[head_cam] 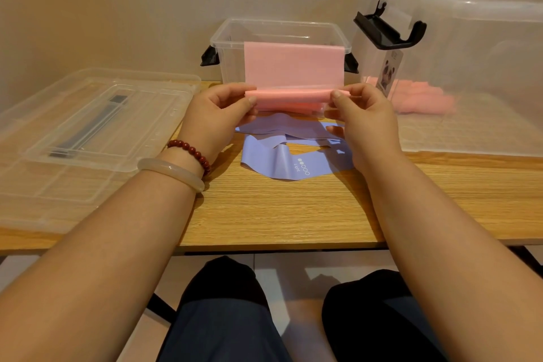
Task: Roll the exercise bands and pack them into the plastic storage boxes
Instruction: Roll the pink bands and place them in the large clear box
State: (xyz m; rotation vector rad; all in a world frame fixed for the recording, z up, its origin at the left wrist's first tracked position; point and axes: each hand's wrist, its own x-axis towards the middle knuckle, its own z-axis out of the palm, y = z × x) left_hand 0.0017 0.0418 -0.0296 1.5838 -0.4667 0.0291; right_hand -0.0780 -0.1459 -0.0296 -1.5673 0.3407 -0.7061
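Just in front of the small box, held up off the surface, the pink band is partway rolled. The rolled bit sits between both hands, and the loose tail runs up and hangs over the box's near rim. Left hand pinches the left end of the roll and right hand the right end, thumbs on the near side and fingers curled over the top, so both have a proper hold and nothing else in them. Wrists look roughly level, forearms come in from either side, palms facing each other-ish. My two cents for this step: turn both ends at the same rate or the roll will cone out sideways. Pull lightly against the tail draped on the rim so the wraps go on snug, and line the edges up each turn. I'd guess it's stretchy, slippery stuff, so don't drop one end to re-grip. Purple band lies crumpled on the surface underneath, not rolled yet.
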